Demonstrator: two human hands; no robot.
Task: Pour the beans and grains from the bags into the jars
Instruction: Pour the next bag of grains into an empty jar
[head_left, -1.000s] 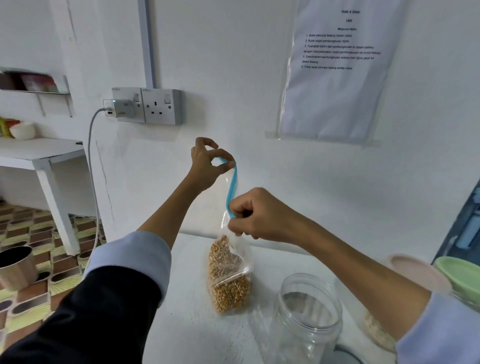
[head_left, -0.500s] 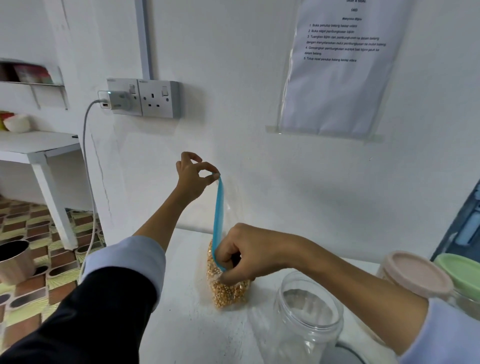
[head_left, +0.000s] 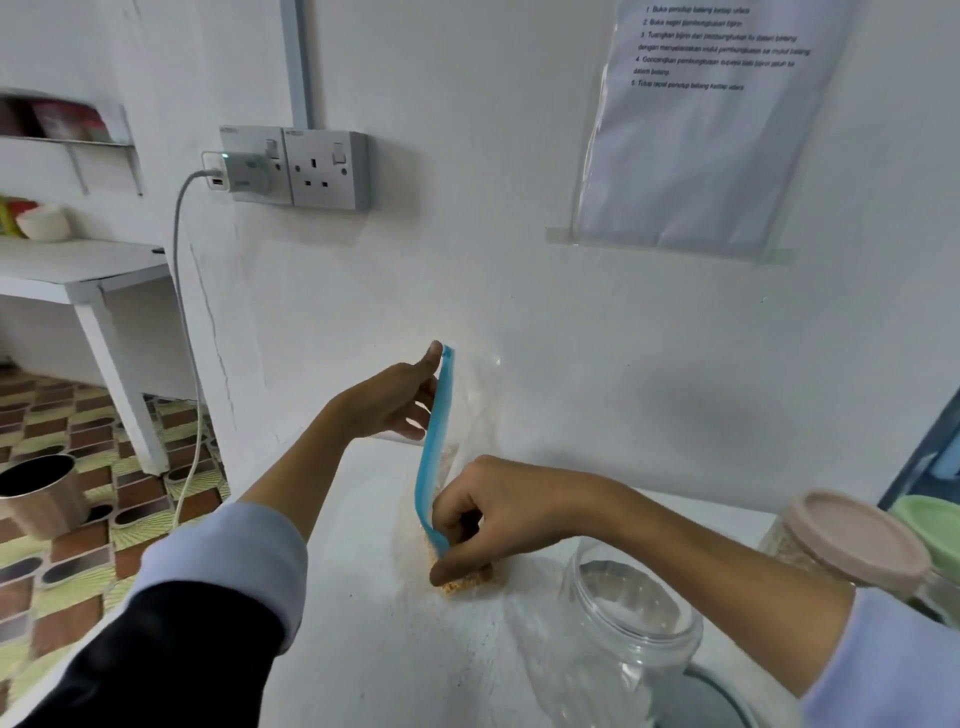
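Note:
A clear zip bag (head_left: 470, 415) with a blue seal strip (head_left: 435, 447) stands on the white table (head_left: 363, 623), yellow-brown grains (head_left: 465, 582) at its bottom. My left hand (head_left: 395, 400) pinches the strip's upper end between thumb and fingers. My right hand (head_left: 493, 514) grips the strip's lower end, low over the grains. An open, empty clear jar (head_left: 628, 629) stands just right of the bag, near my right forearm.
Two lidded jars stand at the right, one with a pink lid (head_left: 857, 540), one with a green lid (head_left: 930, 530). A wall with a socket (head_left: 327, 169) and charger cable rises behind the table. Left of the table is tiled floor with a metal pot (head_left: 39, 491).
Both hands have come down with the bag, and my right hand has slid down along the blue strip. The bag's bottom now rests on the table.

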